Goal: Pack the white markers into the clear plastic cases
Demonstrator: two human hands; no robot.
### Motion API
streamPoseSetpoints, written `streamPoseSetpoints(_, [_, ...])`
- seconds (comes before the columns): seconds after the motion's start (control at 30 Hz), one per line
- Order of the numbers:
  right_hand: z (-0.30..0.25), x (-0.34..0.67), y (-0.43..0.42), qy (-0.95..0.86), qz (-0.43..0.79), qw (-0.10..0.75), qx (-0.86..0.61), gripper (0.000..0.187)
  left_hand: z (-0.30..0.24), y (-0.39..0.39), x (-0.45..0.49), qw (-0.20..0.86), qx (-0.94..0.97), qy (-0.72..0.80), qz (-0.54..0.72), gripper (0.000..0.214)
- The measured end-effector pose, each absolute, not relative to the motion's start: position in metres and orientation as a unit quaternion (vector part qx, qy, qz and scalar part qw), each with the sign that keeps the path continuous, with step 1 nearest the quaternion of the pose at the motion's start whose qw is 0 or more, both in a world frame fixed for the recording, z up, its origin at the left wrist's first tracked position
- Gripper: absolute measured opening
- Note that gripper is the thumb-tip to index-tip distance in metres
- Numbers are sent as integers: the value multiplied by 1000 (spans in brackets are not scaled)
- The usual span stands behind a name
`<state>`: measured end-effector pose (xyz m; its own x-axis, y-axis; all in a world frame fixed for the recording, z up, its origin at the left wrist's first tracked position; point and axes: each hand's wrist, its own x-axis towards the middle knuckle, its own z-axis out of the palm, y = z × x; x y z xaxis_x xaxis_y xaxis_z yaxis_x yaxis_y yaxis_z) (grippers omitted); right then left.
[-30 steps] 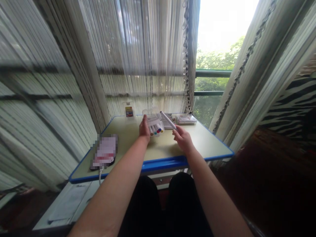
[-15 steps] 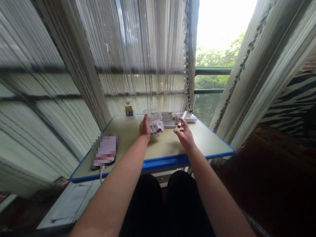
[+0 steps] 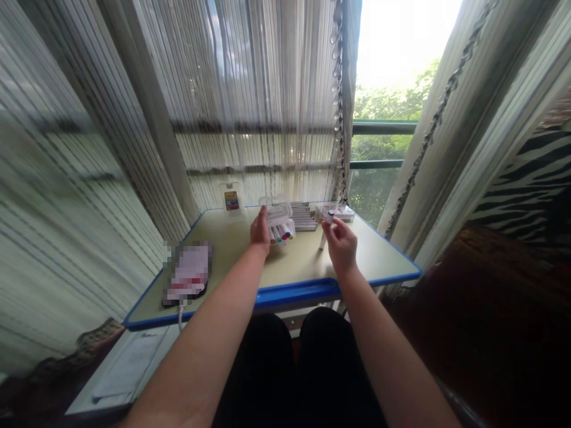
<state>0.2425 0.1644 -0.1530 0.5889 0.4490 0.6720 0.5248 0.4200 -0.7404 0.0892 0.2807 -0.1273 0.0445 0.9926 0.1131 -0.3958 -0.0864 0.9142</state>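
My left hand (image 3: 260,230) is closed on the left side of a clear plastic case (image 3: 275,209), its lid raised. Several white markers with coloured ends (image 3: 282,233) lie side by side in the case, their ends facing me. Over the right part of the table, my right hand (image 3: 341,238) pinches a white marker (image 3: 322,240) with a dark end pointing up. Its lower end slants down below my fingers. Between the hands, farther back, a row of white markers (image 3: 304,216) lies on the table.
Behind my right hand lies another clear case (image 3: 344,213). A clear box part with a colourful label (image 3: 231,201) stands at the back left. A blurred-out device (image 3: 190,272) with a white cable (image 3: 181,318) lies at the left. The table has a blue edge (image 3: 297,292).
My right hand has turned the marker so its dark end now points up instead of down toward me, and its fingers have closed more. The left hand and case have hardly moved.
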Motion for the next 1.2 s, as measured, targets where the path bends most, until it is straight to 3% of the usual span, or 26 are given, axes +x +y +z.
streamPoseSetpoints(0.27, [-153, 245, 170, -470, -11, 715, -518, 38, -130, 282, 89, 555, 446, 335, 617, 52])
streamPoseSetpoints(0.63, [-154, 240, 169, -560, 53, 637, -527, 42, -127, 278, 90, 547, 447, 341, 620, 55])
streamPoseSetpoints(0.87, [-159, 238, 169, -548, 164, 651, -499, 39, -129, 279, 91, 543, 458, 338, 617, 53])
streamPoseSetpoints(1.2, [-165, 246, 179, -559, 84, 644, -516, 27, -130, 280, 91, 529, 465, 351, 617, 54])
